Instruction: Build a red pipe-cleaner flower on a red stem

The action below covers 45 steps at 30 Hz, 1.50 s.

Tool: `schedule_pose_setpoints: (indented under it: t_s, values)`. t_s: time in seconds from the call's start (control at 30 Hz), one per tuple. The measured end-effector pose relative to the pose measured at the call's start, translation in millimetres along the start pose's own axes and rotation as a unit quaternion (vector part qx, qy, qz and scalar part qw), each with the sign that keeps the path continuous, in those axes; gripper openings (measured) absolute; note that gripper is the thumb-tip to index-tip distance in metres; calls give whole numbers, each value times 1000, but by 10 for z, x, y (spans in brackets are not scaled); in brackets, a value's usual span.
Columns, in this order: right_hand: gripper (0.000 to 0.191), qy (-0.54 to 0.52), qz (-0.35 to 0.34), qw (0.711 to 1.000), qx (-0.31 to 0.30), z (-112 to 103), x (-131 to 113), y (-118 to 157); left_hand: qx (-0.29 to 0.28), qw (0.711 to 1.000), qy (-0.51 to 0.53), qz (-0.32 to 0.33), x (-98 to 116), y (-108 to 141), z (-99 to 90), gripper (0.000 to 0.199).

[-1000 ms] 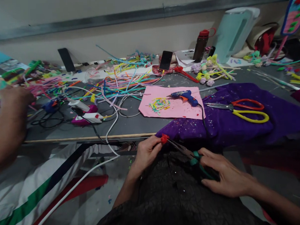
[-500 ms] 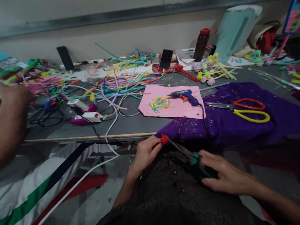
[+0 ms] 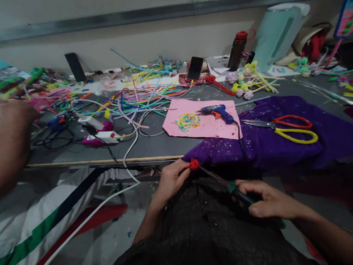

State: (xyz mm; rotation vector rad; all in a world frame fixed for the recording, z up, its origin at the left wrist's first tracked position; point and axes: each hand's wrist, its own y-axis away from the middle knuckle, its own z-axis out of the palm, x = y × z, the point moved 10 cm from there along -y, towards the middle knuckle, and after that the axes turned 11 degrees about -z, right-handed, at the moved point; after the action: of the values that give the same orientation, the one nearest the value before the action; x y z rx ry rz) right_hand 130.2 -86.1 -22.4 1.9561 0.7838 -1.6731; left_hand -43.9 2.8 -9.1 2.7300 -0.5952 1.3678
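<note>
Just in front of the table edge, my left hand pinches a small red pipe-cleaner flower between thumb and fingertips. My right hand is wrapped around the dark green handles of long-nose pliers. The slim jaws point left, and their tip touches the red flower. Beyond my hands, a blue glue gun lies on a pink sheet beside a heap of short pastel pieces. Scissors with one red and one yellow handle loop rest on purple cloth.
Pipe cleaners in many colours cover the table's left and middle. White cables and a power strip lie at left, near another person's arm. At the back stand a phone, a brown bottle and a pale green jug.
My right hand has turned and shifted slightly right on the pliers, whose handles now lie lower. The plier tip stays at the red flower. My left hand has hardly moved.
</note>
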Motion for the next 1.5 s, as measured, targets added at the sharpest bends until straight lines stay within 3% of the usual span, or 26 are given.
schedule_pose_setpoints:
  t_s: [0.27, 0.5, 1.5]
  values:
    - [32, 81, -15, 996, 27, -101, -101, 57, 44, 990, 86, -100, -181, -10, -120, 10]
    - [38, 93, -29, 995, 16, 2, -113, 25, 65, 971, 177, -149, -228, 5, -164, 6]
    - [18, 148, -27, 989, 7, 41, -65, -4, 120, 993, 15, -1, 50, 52, -184, 7]
